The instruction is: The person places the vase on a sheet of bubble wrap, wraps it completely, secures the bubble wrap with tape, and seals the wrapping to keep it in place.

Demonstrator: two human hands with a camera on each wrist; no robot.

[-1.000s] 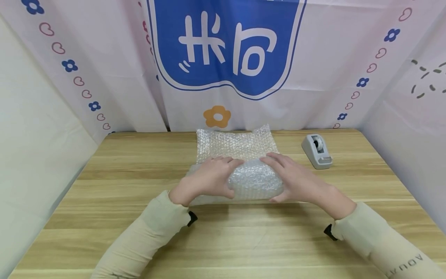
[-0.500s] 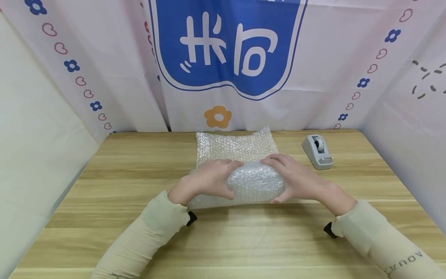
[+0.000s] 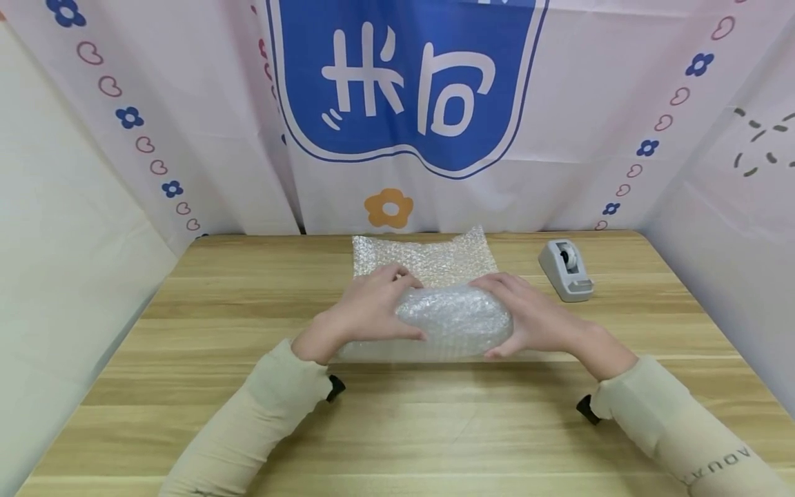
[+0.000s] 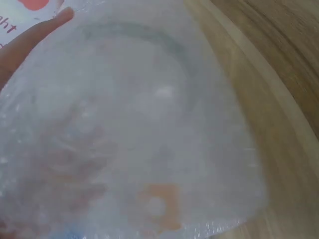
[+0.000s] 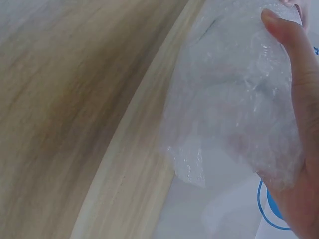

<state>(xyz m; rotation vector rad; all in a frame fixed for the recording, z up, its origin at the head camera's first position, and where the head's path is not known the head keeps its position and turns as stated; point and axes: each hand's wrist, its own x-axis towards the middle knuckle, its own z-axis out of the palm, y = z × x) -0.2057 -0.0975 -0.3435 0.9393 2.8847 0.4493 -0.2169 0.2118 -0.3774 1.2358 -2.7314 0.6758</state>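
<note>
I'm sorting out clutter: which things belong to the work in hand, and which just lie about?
Work in hand:
bubble-wrap bundle, held by left hand and right hand
loose bubble wrap behind it

Lying about:
tape dispenser, untouched, possibly for later
printed backdrop

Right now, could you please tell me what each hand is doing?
Left hand: holding the bubble-wrapped bundle from its left side.
Right hand: holding the same bundle at its right end.

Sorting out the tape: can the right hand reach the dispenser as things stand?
Probably yes, if it lets go: the right hand holds the bubble wrap, but the dispenser stands nearby with nothing visible between them.
</note>
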